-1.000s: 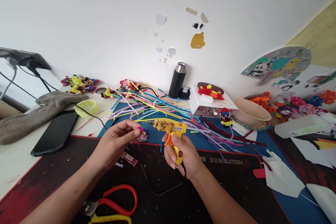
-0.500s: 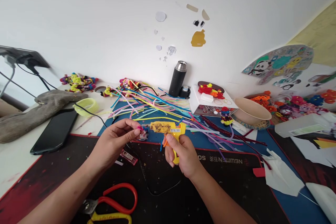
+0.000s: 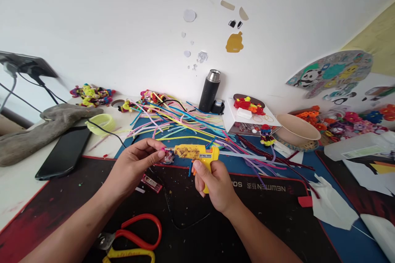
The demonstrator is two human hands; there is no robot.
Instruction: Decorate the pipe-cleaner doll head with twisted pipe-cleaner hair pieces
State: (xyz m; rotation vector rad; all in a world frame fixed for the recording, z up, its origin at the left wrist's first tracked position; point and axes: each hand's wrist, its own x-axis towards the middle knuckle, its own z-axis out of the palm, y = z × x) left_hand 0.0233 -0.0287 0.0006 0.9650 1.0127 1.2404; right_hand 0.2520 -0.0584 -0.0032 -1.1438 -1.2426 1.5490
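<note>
My right hand [image 3: 214, 181] is wrapped around the grip of a yellow hot glue gun [image 3: 188, 151], whose body is stained brown. Its metal nozzle points left and meets, or nearly meets, a small pink fuzzy piece [image 3: 163, 148] pinched between thumb and fingertips of my left hand [image 3: 138, 158]. Most of that piece is hidden by my fingers. Just below the nozzle sits a small clear container [image 3: 168, 158] with something colourful in it. Blue and orange bits show by the gun's trigger. Red-and-yellow-handled scissors [image 3: 138, 236] lie on the black mat [image 3: 247, 226] between my forearms.
Many pipe cleaners [image 3: 179, 121] spread behind my hands. A black flask [image 3: 210, 90] and white box [image 3: 249, 121] stand by the wall. At left lie a phone [image 3: 63, 152] and a yellow-green ring-shaped roll [image 3: 100, 124]; at right, a beige bowl [image 3: 298, 127] and tissue [image 3: 333, 203].
The glue gun has shifted slightly left and levelled, bringing its nozzle up to the pink piece. My left hand stays almost still, and the view has moved a little.
</note>
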